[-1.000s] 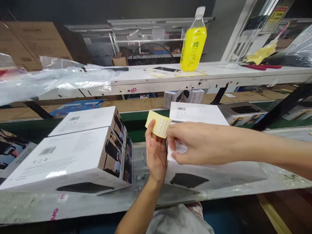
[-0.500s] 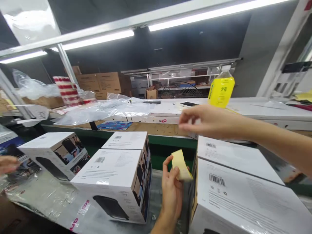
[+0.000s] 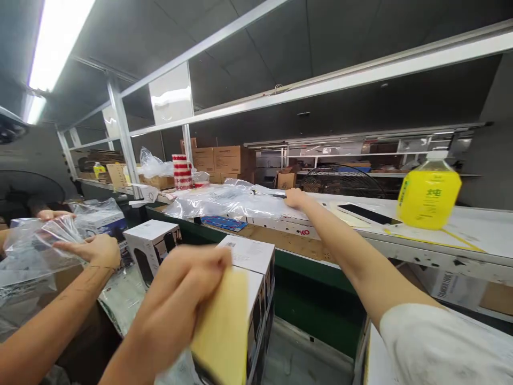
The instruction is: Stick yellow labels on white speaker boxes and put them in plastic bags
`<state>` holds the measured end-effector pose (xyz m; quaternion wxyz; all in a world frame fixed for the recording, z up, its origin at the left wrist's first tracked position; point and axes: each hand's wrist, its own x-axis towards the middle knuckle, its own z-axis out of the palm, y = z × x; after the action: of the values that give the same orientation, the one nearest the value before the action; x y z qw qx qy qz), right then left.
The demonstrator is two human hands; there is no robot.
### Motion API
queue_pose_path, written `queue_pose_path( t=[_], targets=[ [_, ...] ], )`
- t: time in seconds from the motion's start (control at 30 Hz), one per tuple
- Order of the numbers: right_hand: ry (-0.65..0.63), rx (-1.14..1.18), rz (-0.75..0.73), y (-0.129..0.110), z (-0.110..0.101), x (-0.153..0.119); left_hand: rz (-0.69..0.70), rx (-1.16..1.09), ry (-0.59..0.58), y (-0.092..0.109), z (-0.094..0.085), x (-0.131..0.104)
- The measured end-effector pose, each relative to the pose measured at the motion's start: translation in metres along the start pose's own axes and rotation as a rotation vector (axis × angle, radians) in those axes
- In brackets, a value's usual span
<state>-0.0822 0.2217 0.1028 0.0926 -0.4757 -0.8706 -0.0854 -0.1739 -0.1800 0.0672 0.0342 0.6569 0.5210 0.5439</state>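
Observation:
Close to the camera, my left hand [image 3: 180, 299] is closed on a yellow paper pad [image 3: 224, 326], blurred by motion, in front of the white printed boxes [image 3: 248, 251]. My right arm stretches out over the white shelf, and my right hand [image 3: 295, 198] is closed round the end of a dark, thin object [image 3: 279, 195] beside the clear plastic sheets [image 3: 224, 200]. What that object is cannot be made out.
At the left another person's hands [image 3: 94, 250] hold clear plastic film. A yellow liquid bottle [image 3: 429, 192] and a dark phone-like slab [image 3: 368, 214] lie on the shelf at right. Red-and-white tape rolls [image 3: 182, 172] stand farther back.
The view has swung left and up. My right hand has reached forward to the dark object on the shelf. My left hand with the yellow pad has come up nearer the camera.

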Motion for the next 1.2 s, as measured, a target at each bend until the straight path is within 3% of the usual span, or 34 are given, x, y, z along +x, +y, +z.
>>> queue_pose_path(
  t=[0.07,0.1,0.17,0.27,0.37,0.43,0.53,0.67,0.83,1.0,1.1,1.2],
  targets=[
    [0.007,0.014,0.028,0.003,0.007,0.008,-0.095,0.111,-0.082,0.001,0.001,0.068],
    [0.01,0.025,0.038,0.004,0.01,0.011,-0.162,0.253,-0.064,-0.005,0.008,0.104],
    [0.022,0.051,0.059,0.005,0.012,0.014,-0.272,0.618,-0.124,-0.03,0.027,0.168],
    [0.061,0.081,0.1,0.01,0.01,0.01,-0.411,0.723,-0.24,-0.084,0.053,0.223],
    [0.106,0.097,0.146,0.021,0.001,0.0,-0.51,0.657,-0.293,-0.132,0.061,0.236],
    [0.136,0.105,0.173,0.031,-0.008,-0.01,-0.538,0.553,-0.265,-0.156,0.06,0.238],
    [0.167,0.116,0.2,0.042,-0.025,-0.025,-0.575,0.299,-0.153,-0.179,0.058,0.246],
    [0.163,0.11,0.202,0.047,-0.041,-0.047,-0.628,-0.122,0.039,-0.195,0.064,0.264],
    [0.154,0.094,0.215,0.042,-0.029,-0.074,-0.653,-0.504,0.233,-0.203,0.078,0.273],
    [0.18,0.087,0.133,0.029,-0.006,-0.089,-0.682,-0.728,0.281,-0.201,0.09,0.267],
    [0.145,0.109,0.096,0.018,0.003,-0.089,-0.645,-0.792,0.261,-0.184,0.089,0.268],
    [0.114,0.169,0.089,0.01,0.004,-0.087,-0.58,-0.797,0.205,-0.149,0.078,0.273]
  ],
)
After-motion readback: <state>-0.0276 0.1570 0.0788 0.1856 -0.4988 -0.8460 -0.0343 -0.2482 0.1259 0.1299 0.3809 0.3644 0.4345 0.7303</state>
